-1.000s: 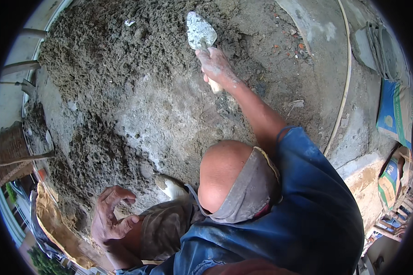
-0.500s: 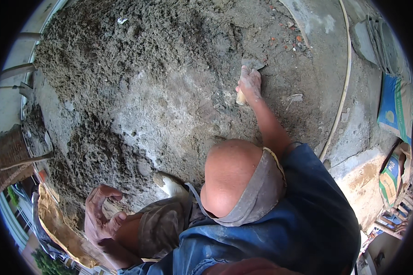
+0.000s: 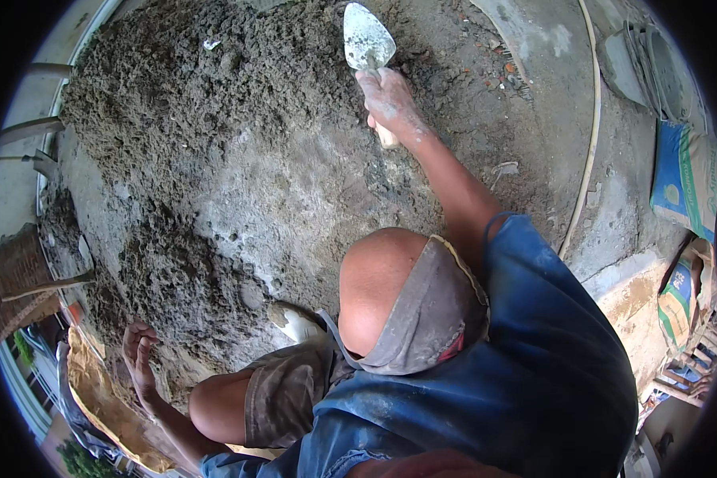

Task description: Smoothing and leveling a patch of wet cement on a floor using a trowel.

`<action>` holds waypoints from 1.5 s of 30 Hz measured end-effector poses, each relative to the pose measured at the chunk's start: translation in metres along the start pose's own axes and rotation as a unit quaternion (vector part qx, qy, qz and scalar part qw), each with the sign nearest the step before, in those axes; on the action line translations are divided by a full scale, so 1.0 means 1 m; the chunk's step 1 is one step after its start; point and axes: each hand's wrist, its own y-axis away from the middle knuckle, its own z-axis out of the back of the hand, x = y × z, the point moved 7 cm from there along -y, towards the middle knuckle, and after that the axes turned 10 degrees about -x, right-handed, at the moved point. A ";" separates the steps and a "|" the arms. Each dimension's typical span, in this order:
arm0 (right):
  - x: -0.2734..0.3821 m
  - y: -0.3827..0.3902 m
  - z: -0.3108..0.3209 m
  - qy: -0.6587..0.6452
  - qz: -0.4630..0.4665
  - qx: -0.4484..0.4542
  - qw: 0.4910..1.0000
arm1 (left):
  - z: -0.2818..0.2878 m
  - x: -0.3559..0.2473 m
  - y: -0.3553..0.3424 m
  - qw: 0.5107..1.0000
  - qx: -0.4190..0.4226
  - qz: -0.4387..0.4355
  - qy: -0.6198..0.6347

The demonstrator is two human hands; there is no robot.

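Note:
My right hand (image 3: 390, 99) is closed round the wooden handle of a pointed trowel (image 3: 369, 38). The pale metal blade points away from me, over the right part of a heap of wet grey mortar (image 3: 239, 76). Well to the left, my left hand (image 3: 139, 350) is in the air with loosely bent fingers and nothing in it. It is close to the near-left edge of the darker mortar (image 3: 167, 275). A pale, scraped patch of ground (image 3: 271, 183) lies between the two areas of mortar.
A light hose (image 3: 591, 143) runs along the right. Beyond it are blue-and-white sacks (image 3: 685, 179) and grey, curved sheet-like pieces (image 3: 653, 72). Red fragments (image 3: 502, 76) dot the ground at far right. My bent knees (image 3: 382, 287) and a pale shoe (image 3: 295, 323) are close by.
My right hand has swung the trowel forward and left, and its blade now shows broadly. My left hand has moved a little left, and its curled fingers have shifted.

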 end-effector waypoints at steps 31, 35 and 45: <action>-0.059 -0.033 -0.048 0.026 -0.064 -0.135 0.988 | 0.055 0.060 -0.023 0.932 -0.059 -0.040 0.356; 0.047 -0.044 -0.079 -0.029 0.017 -0.054 0.998 | 0.065 -0.027 -0.050 0.973 -0.037 -0.122 0.192; -0.141 0.084 0.022 -0.010 -0.179 -0.116 0.977 | -0.001 -0.100 0.049 0.997 0.052 -0.043 -0.030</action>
